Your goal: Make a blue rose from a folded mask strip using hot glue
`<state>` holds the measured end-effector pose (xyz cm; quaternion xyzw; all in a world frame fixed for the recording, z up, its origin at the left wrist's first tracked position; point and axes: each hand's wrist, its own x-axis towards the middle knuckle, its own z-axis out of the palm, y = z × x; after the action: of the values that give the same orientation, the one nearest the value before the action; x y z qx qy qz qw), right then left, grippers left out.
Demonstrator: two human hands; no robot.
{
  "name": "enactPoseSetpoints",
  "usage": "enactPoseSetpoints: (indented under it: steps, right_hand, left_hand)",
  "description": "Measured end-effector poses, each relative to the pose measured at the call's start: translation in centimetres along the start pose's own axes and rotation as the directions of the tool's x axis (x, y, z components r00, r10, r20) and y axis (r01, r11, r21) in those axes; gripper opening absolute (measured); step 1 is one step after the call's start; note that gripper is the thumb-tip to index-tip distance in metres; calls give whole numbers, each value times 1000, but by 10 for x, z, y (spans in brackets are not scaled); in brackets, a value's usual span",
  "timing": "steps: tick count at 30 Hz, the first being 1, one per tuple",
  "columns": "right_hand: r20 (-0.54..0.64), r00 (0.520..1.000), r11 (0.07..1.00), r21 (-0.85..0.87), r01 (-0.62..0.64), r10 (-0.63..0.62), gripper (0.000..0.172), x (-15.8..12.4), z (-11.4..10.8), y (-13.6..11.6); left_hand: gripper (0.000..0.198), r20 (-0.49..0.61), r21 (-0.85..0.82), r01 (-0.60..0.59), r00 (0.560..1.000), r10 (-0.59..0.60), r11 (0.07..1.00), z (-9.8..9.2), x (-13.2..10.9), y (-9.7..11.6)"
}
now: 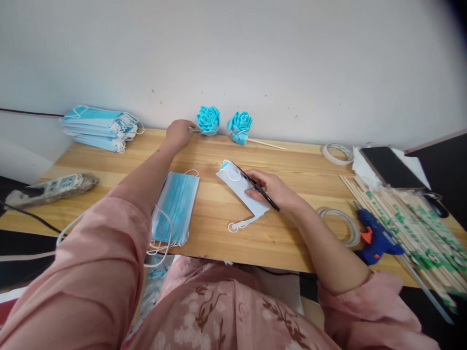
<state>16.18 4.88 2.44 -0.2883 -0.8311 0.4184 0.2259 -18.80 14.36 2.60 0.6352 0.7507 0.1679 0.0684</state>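
Near the wall, my left hand is closed around the thin stick of a blue paper-like rose. A second blue rose lies to its right, with a pale stick reaching out to the side. My right hand grips a slim black tool; whether it is scissors seen edge-on I cannot tell. Under that hand's fingers is a partly cut face mask, white side up, with ear loops at its ends and a narrow strip sticking out at the bottom. A stack of blue face masks sits beside my left forearm.
A taller mask pile stands at the back left, above a power strip. Rightward are tape rolls, a blue glue gun, bundled wooden sticks and a phone. A white cable loops near the front edge.
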Motion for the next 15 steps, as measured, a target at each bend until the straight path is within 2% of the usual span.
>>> enactPoseSetpoints:
  steps: [8,12,15]
  right_hand:
    - [4,1000,1000,8,7,-7,46,0,0,1]
    - [40,999,1000,11,3,-4,47,0,0,1]
    - [79,996,999,-10,31,-30,50,-1,0,0]
  left_hand:
    - [39,10,8,10,1000,-10,1000,1,-2,4]
    - [37,-17,106,52,999,-51,993,-11,-9,11]
    - [36,44,144,-26,999,20,989,-23,-22,26]
